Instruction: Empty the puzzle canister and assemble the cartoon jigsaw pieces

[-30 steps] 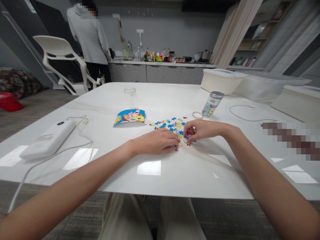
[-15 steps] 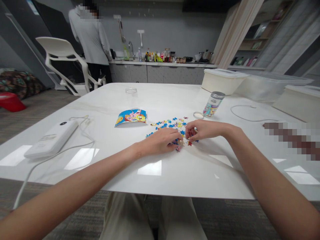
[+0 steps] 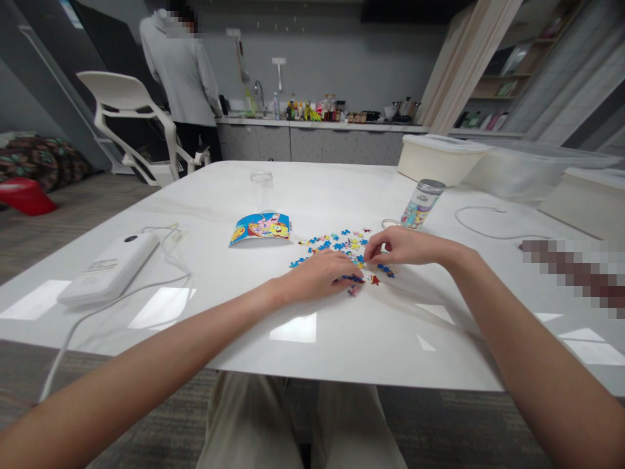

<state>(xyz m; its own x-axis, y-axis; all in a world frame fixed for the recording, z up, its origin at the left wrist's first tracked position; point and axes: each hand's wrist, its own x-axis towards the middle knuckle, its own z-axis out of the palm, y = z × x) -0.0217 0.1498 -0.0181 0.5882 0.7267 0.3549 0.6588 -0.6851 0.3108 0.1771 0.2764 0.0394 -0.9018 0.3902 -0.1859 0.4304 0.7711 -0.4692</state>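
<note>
Several small loose jigsaw pieces (image 3: pixel 336 244), blue, yellow and red, lie scattered in the middle of the white table (image 3: pixel 312 195). My left hand (image 3: pixel 322 273) rests palm down on the near edge of the pile, fingers curled over some pieces. My right hand (image 3: pixel 398 246) is just to its right, fingertips pinched together over the pieces; whatever they pinch is too small to name. A colourful printed picture card (image 3: pixel 261 228) lies left of the pile. A clear tube with a grey cap (image 3: pixel 421 203) stands behind my right hand, its round lid (image 3: pixel 389 223) beside it.
A white power bank (image 3: pixel 110 268) with a cable (image 3: pixel 161 286) lies at the left. Another cable (image 3: pixel 488 228) and white plastic bins (image 3: pixel 442 156) occupy the right. A small glass dish (image 3: pixel 261 175) sits at the far side. A person (image 3: pixel 180 65) stands at the kitchen counter beside a white chair (image 3: pixel 131 117).
My right hand has lifted slightly and shifted away from me over the pile. My left hand has slid a little right along the pieces. The view has shifted slightly.
</note>
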